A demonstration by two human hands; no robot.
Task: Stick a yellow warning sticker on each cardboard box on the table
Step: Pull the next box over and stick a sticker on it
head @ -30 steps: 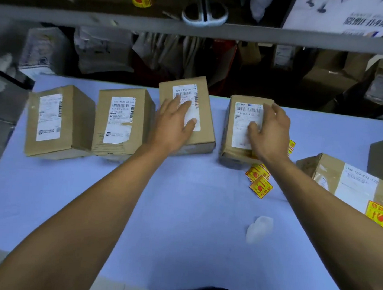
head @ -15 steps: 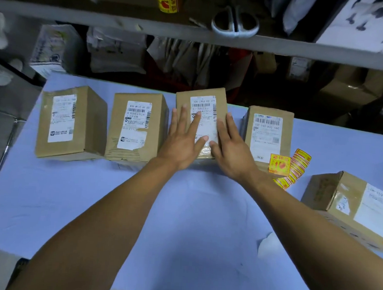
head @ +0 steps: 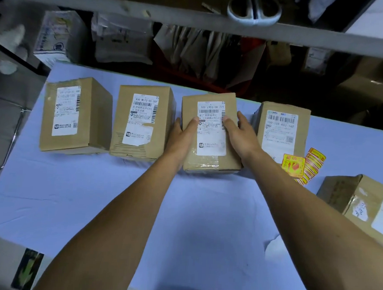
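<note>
Several cardboard boxes with white shipping labels stand in a row on the blue table. My left hand grips the left side of the third box, thumb on its top. My right hand grips its right side, thumb on the label. The fourth box carries a yellow warning sticker at its near right corner. A stack of yellow stickers lies on the table just right of it. The first box and second box show no yellow sticker.
A fifth box lies at the right edge. A white scrap of backing paper rests on the table near my right forearm. A shelf rail with scissors runs overhead; parcels and bags fill the space behind the table.
My right hand left the fourth box, which now shows a yellow sticker, and came to the third box. Both hands shifted from lying flat on top to gripping its sides.
</note>
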